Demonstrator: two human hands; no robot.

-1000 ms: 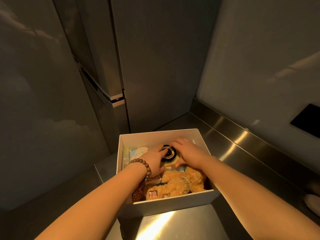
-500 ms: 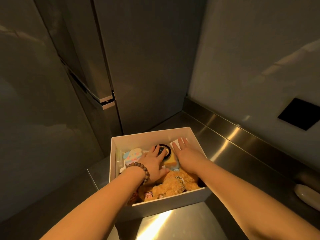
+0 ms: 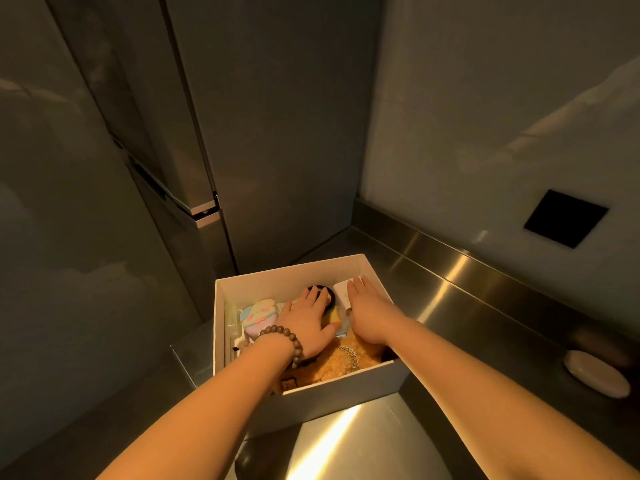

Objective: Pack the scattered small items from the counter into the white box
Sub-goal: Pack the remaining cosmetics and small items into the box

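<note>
White box [image 3: 294, 277]: both grips flat on contents.

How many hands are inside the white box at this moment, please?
2. The left hand lies flat over the round black item; the right hand lies flat beside it, fingertips on a white card.

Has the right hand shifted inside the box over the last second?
Yes. The right hand slid off the black round item toward the white box's far right corner.

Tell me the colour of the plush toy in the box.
Golden tan, a fuzzy plush toy at the near end of the white box; head view, the only one.
</note>
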